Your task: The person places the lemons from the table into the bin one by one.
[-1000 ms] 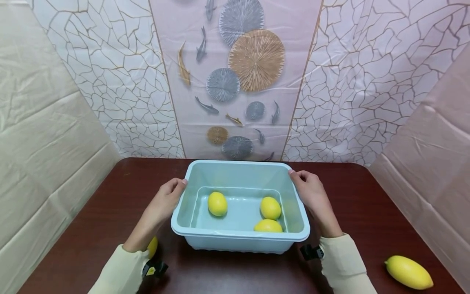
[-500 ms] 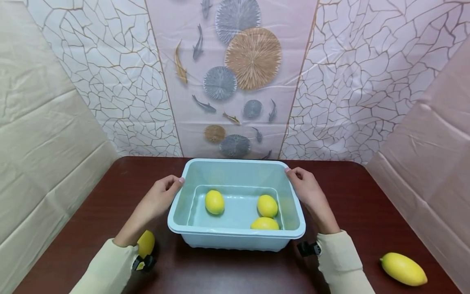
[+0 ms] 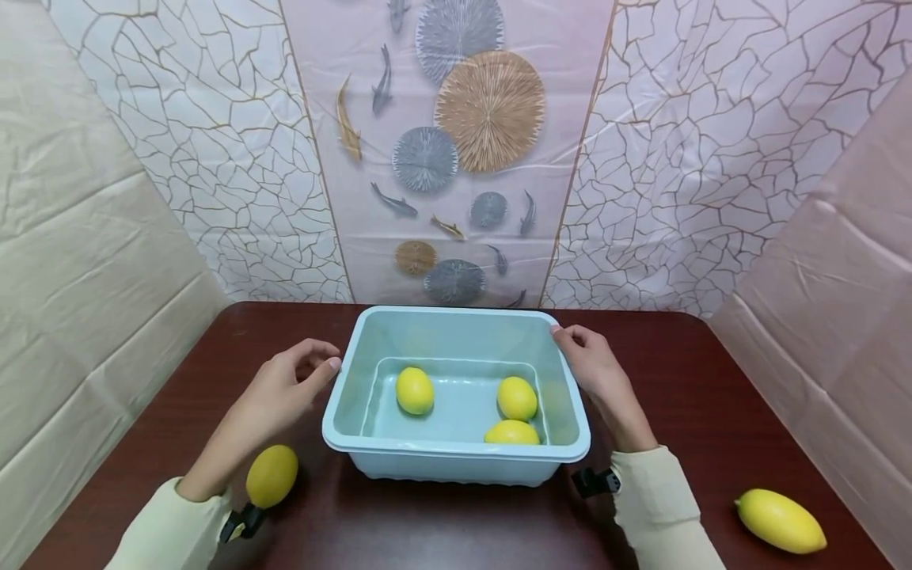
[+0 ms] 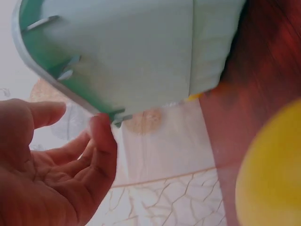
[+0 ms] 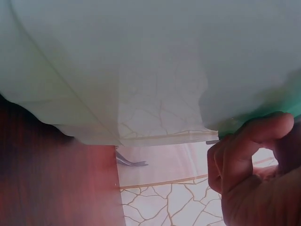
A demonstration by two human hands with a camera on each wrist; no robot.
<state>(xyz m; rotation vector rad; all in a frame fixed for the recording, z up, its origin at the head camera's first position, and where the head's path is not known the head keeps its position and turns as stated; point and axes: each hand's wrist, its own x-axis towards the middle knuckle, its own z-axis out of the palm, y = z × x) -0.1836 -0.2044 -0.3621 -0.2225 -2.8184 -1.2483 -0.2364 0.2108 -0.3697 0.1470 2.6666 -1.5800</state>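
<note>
Right fingers [image 3: 568, 340] pinch the basin [image 3: 442, 449] rim, presumably to steady it; left fingers [image 3: 313, 347], parted, sit beside its opposite edge (contact unclear); lemons [image 3: 415, 390] lie between.

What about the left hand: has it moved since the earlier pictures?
Yes. The left hand has shifted to the person's left, away from the bin's rim, judged against the patterned backdrop.

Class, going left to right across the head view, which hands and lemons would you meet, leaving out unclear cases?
Left hand, single lemon in the tub, pair of lemons in the tub, right hand, far-right lemon on the table.
</note>
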